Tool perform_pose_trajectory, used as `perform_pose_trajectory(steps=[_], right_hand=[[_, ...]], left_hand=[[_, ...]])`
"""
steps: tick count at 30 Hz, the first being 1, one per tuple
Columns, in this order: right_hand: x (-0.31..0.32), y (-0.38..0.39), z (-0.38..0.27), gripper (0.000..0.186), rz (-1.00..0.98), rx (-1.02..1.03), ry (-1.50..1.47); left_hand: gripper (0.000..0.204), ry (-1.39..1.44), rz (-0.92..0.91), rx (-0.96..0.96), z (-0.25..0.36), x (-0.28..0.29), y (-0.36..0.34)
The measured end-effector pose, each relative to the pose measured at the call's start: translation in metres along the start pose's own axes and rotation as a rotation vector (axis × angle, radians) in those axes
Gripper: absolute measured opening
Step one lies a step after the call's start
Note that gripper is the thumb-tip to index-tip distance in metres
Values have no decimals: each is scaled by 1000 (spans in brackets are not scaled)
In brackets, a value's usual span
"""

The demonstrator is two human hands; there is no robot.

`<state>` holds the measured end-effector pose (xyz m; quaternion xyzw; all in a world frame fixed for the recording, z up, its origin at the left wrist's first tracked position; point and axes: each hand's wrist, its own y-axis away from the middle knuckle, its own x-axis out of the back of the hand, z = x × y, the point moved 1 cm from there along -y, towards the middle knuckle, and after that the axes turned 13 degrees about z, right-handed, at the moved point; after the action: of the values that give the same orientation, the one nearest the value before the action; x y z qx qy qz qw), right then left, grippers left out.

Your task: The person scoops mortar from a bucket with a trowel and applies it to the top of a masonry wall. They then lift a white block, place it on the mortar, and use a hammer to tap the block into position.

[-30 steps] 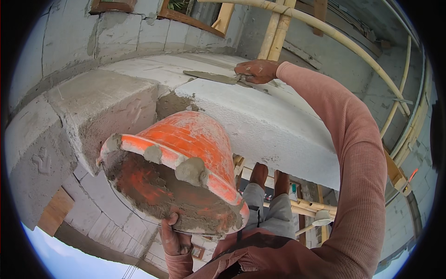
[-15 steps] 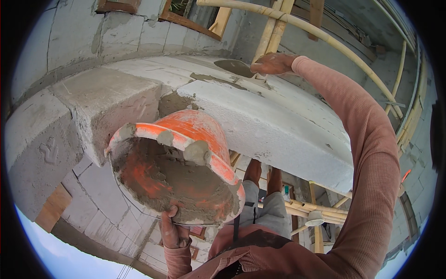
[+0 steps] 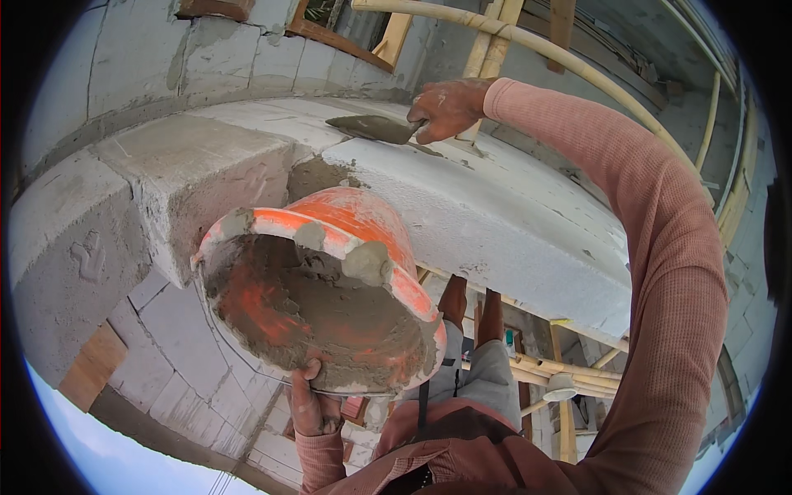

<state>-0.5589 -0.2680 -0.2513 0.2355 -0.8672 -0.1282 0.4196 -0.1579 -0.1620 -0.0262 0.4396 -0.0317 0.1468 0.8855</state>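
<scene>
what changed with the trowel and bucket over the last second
The right hand has lifted the trowel off the block top, its blade now raised and loaded with mortar. The left hand still grips the orange bucket by its lower rim, tilted the same way.

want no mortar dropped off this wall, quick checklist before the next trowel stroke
1. Right hand grips trowel: ok.
2. Trowel blade loaded with mortar: ok, a grey layer shows on it.
3. Left hand supports orange bucket from below: ok.
4. Bucket tilted, mortar near the rim: not ok.
5. Block top under the trowel bare: ok.
6. Footing on the scaffold poles: cannot tell.
</scene>
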Motion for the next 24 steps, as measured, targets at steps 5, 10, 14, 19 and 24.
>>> perform_pose_trajectory(steps=[5,10,14,19,24], right_hand=[[10,30,-24,42,111,64,63],[15,57,-41,37,234,159,234],[14,83,-53,33,280,130,253],[-14,130,-29,35,312,108,124],[-61,196,43,43,340,-356,14]], left_hand=[[33,6,-17,-8,-1,4,-4],[26,-17,-42,-30,0,3,2],[22,-21,-47,-17,4,-10,8],[30,-18,-33,-25,3,0,4],[40,-23,-109,138,5,0,0]])
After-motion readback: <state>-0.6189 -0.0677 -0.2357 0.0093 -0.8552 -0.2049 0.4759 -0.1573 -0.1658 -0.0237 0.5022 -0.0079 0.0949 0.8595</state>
